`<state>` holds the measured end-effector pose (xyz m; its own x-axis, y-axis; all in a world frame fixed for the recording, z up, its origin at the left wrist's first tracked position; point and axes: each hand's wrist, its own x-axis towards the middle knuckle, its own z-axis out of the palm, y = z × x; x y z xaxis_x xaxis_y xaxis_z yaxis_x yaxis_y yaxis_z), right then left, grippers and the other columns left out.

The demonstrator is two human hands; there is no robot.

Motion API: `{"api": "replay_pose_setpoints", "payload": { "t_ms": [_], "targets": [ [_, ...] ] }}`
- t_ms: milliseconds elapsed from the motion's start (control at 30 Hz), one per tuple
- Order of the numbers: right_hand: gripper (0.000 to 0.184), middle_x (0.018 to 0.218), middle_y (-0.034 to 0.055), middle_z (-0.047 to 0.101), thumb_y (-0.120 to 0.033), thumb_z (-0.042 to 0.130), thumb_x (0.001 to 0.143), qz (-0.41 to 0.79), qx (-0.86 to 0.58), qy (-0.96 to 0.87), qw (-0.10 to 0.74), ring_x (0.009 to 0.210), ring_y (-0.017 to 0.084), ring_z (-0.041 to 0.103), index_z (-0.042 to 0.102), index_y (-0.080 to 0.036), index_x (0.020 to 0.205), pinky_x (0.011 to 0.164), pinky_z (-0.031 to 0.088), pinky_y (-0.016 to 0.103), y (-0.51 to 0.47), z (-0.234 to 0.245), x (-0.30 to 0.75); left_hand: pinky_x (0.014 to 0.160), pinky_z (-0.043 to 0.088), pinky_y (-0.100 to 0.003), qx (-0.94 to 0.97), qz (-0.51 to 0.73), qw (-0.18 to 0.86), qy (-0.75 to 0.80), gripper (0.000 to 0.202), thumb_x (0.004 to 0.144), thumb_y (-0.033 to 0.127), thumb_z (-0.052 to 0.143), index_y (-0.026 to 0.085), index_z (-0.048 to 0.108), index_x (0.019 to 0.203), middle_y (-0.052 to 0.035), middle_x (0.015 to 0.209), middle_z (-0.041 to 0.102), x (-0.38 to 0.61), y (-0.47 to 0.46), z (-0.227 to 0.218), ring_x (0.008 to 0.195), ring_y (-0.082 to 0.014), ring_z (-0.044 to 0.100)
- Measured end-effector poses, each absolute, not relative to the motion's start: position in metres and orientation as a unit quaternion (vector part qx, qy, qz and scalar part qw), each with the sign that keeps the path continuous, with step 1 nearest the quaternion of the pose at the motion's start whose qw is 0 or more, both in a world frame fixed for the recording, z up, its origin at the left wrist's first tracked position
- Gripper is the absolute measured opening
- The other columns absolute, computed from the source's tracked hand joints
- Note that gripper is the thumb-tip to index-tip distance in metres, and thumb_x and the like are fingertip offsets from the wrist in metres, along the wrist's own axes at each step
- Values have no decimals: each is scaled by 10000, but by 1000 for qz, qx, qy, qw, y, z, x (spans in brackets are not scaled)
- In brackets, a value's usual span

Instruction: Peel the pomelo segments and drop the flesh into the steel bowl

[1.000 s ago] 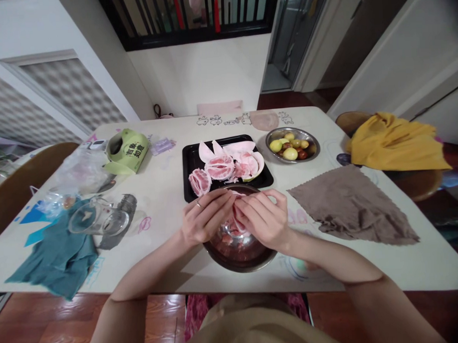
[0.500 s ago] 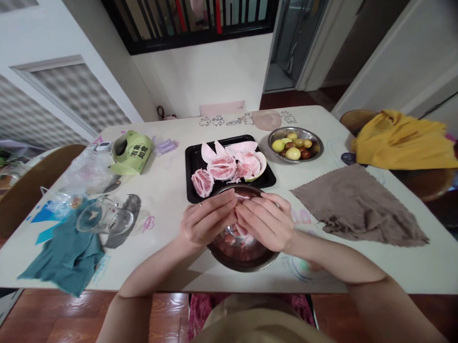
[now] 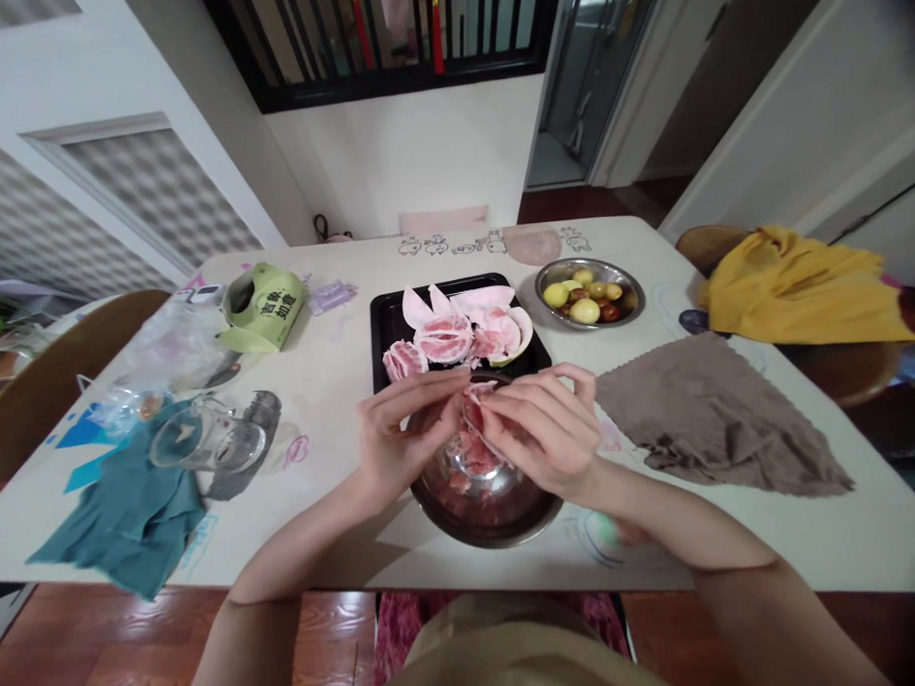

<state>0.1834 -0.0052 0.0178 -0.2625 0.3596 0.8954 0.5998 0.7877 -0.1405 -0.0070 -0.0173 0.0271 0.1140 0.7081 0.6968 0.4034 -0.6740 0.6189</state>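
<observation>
Both hands pinch one pomelo segment [image 3: 475, 407] over our metal bowl [image 3: 485, 522].
Left hand [image 3: 401, 435], right hand [image 3: 543, 430] closed on it; pink flesh fills the bowl; beyond, black tray [image 3: 382, 321] holds peeled pomelo; far-right dish [image 3: 589, 292] holds small fruits.

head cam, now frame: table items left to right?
Teal cloth → glass jug → green tissue box → left hand → pomelo segment held over the steel bowl → right hand → small bowl of fruit → brown cloth → yellow cloth.
</observation>
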Motion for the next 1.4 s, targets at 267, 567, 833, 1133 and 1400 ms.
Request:
{"api": "replay_pose_setpoints", "payload": {
  "t_ms": [267, 567, 833, 1133, 1400],
  "targets": [
    [118, 832, -36, 788, -126, 704, 894, -109, -322, -784, 518, 769, 141, 711, 678, -227, 950, 881, 411, 382, 4, 13, 184, 895, 649, -286, 693, 470, 357, 413, 491, 901, 253, 721, 196, 613, 1377, -121, 1346, 688, -2, -12, 17, 1208, -238, 694],
    [138, 883, -23, 794, -115, 689, 909, -73, -304, -808, 500, 763, 140, 718, 659, -222, 992, 874, 440, 379, 8, 3, 179, 961, 588, -341, 719, 440, 365, 396, 463, 910, 163, 601, 151, 596, 1372, -129, 1277, 706, 4, -4, -1, 1094, -224, 712],
    [117, 812, -15, 766, -122, 694, 895, -179, -319, -799, 478, 731, 144, 688, 626, -202, 946, 857, 441, 376, 13, 3, 183, 1095, 527, -378, 795, 464, 199, 337, 591, 878, 34, 537, 203, 523, 1444, -130, 1363, 641, 7, -4, -4, 1274, -222, 625],
    [346, 1075, 55, 795, -156, 706, 905, -137, -287, -822, 471, 939, 197, 733, 649, -169, 1246, 991, 442, 440, 14, 8, 181, 1201, 435, -455, 791, 449, 210, 359, 755, 958, 94, 498, 278, 203, 1628, -154, 1562, 462, 6, -4, -7, 1459, -260, 469],
    [176, 1005, 24, 814, -132, 684, 938, -225, -231, -835, 446, 936, 152, 732, 727, -169, 1105, 960, 466, 375, 11, 4, 191, 1157, 485, -456, 780, 449, 254, 355, 730, 961, 127, 550, 249, 239, 1610, -156, 1459, 566, 4, -5, -6, 1349, -249, 579]
  ]
}}
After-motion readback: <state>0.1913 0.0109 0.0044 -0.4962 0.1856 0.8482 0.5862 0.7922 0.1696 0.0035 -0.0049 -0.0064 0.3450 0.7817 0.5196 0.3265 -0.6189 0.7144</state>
